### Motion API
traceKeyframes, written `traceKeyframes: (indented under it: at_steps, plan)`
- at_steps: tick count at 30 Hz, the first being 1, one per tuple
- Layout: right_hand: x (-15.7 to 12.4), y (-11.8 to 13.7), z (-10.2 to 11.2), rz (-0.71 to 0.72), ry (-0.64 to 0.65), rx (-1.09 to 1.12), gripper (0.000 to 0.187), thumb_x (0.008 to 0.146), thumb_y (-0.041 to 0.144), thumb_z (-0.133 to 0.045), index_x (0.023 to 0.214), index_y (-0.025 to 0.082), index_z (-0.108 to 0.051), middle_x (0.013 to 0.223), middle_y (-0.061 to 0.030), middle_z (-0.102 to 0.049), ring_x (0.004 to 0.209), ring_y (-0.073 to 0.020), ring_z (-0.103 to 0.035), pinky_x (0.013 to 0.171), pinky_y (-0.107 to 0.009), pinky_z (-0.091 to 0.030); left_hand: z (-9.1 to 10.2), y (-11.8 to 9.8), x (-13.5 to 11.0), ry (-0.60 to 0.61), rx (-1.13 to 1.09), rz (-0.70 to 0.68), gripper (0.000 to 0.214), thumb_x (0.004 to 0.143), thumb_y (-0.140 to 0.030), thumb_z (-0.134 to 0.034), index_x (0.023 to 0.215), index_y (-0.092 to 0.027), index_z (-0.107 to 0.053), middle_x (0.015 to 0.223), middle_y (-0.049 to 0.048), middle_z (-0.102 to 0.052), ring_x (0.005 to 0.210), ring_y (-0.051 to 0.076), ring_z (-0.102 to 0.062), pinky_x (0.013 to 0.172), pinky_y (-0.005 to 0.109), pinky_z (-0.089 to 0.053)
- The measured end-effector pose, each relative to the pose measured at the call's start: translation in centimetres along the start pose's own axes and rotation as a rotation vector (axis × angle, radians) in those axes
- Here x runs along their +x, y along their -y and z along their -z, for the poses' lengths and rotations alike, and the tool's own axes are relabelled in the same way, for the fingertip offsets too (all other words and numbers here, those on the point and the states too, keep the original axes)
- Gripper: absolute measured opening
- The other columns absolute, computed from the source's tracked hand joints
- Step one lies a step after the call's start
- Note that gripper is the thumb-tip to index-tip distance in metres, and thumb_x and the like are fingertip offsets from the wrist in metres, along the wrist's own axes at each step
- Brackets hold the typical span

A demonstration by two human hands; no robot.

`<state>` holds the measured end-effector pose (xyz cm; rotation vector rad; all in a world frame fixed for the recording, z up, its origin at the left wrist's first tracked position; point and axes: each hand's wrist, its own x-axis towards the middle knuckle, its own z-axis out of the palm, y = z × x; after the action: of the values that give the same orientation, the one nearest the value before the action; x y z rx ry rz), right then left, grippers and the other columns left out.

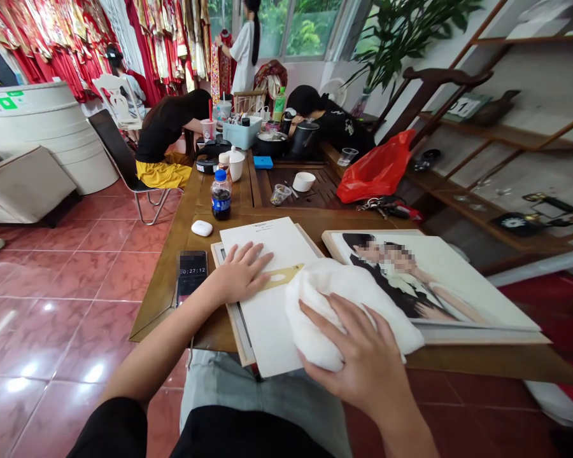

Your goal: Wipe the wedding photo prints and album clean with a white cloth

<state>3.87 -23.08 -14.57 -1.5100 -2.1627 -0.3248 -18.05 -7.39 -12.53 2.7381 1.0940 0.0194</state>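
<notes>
right hand clutches white cloth; left hand rests flat, fingers spread, on white sheet.

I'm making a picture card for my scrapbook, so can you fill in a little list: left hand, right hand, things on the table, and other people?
Left: the left hand lies flat on the white sheet, beside a yellow ruler
Right: the right hand rests on a bunched white cloth
Close by: photo print on the right, phone on the left
Farther on the table: dark bottle, white case, red bag
Other people: a person in a black top bends at the far end
</notes>
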Motion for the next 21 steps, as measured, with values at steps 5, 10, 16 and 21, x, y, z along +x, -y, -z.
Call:
traceKeyframes:
  at_steps: [5,10,16,21]
  plan:
    - [0.3,0.9,0.1,-0.019,-0.001,0.006,0.061,0.079,0.046,-0.068,0.137,0.03,-0.059,0.134,-0.0134,-0.06,0.123,-0.0377,-0.054,0.106,-0.057,-0.032,0.1,-0.1,0.0,0.004,-0.007,0.004,0.057,0.108,-0.046,-0.026,0.158,-0.02,-0.028,0.167,0.0122,-0.021,0.155,0.031,-0.014,0.124,0.055,-0.011]
    - [0.9,3.9,-0.1,0.087,0.058,0.124,0.072,0.072,0.046,-0.069,0.141,0.03,-0.056,0.142,-0.0129,-0.056,0.127,-0.0391,-0.051,0.109,-0.059,-0.026,-0.2,0.2,0.0,-0.017,-0.01,0.002,0.056,0.107,-0.046,-0.025,0.158,-0.022,-0.027,0.167,0.0115,-0.021,0.155,0.031,-0.015,0.124,0.055,-0.013]
    - [1.4,5.2,-0.2,0.152,0.12,0.176,0.08,0.067,0.046,-0.069,0.144,0.032,-0.052,0.146,-0.0112,-0.053,0.13,-0.0374,-0.049,0.112,-0.057,-0.021,-0.4,0.8,0.0,0.005,0.006,-0.05,0.062,0.104,-0.051,-0.032,0.159,-0.023,-0.023,0.167,0.0128,-0.019,0.155,0.033,-0.011,0.123,0.057,-0.012]
    - [0.8,2.4,-0.2,0.055,0.048,0.068,0.07,0.075,0.045,-0.068,0.143,0.031,-0.054,0.141,-0.0117,-0.056,0.127,-0.0358,-0.051,0.109,-0.055,-0.028,-0.2,0.3,0.0,-0.018,-0.002,-0.008,0.058,0.107,-0.048,-0.022,0.158,-0.022,-0.027,0.167,0.012,-0.021,0.155,0.031,-0.014,0.124,0.056,-0.012]
